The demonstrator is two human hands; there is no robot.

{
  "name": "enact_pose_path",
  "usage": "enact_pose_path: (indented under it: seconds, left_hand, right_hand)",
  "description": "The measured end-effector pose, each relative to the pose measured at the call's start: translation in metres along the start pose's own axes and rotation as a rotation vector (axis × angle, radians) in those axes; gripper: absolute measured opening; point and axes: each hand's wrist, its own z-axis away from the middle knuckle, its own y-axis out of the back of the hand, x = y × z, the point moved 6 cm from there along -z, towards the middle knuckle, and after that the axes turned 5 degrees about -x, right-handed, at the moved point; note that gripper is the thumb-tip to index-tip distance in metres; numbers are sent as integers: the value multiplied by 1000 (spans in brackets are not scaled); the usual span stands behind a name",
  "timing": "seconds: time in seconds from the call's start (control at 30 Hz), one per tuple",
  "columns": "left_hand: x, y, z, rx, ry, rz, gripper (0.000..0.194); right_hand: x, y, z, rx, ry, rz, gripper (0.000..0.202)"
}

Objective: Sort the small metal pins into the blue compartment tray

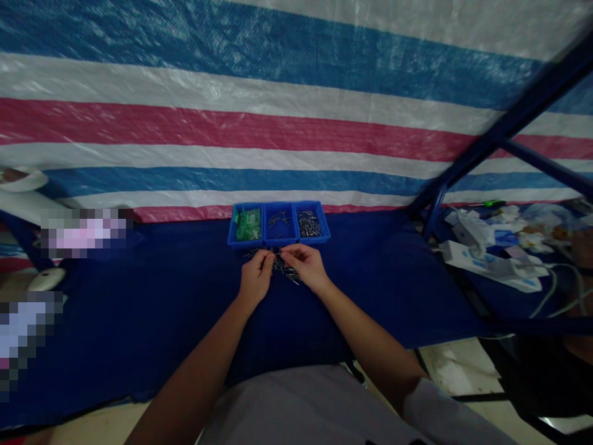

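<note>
- Head view: left hand (256, 277) and right hand (306, 267) curl close together; I can't tell what they pinch.
- Dark pins (291, 273) lie below.
- Blue tray (288, 235) behind.

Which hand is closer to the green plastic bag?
Left. The left hand is just in front of the green plastic bag; the right hand is farther off, to the right, mostly in front of the blue tray's right compartment.
</note>
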Motion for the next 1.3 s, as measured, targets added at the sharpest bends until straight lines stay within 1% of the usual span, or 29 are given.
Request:
enact_pose_path:
  seconds: [0.17, 0.33, 0.6, 0.73, 0.8, 0.97, 1.07, 1.2, 1.3]
  left_hand:
    - [1, 0, 0, 37, -14, 35, 25]
    - [0, 0, -1, 40, -42, -23, 21]
    - [2, 0, -1, -1, -9, -64, 32]
    - [1, 0, 0, 29, -16, -2, 25]
    - [0, 0, 0, 45, -18, 31, 25]
    - [0, 0, -1, 43, -27, 12, 21]
    - [1, 1, -1, 30, -21, -6, 24]
    - [1, 1, 0, 3, 1, -13, 32]
    - [1, 1, 0, 8, 2, -12, 36]
  right_hand:
    - [0, 0, 0, -8, 3, -4, 23]
    - [1, -1, 0, -25, -1, 3, 24]
    - [2, -2, 0, -33, -2, 5, 24]
    - [2, 0, 0, -13, 8, -3, 23]
    - [3, 1, -1, -4, 4, -17, 23]
    - [3, 1, -1, -4, -1, -15, 21]
    - [1, 0, 0, -15, 1, -6, 20]
    - [-1, -4, 1, -40, 10, -1, 20]
    - [0, -5, 1, -46, 8, -4, 21]
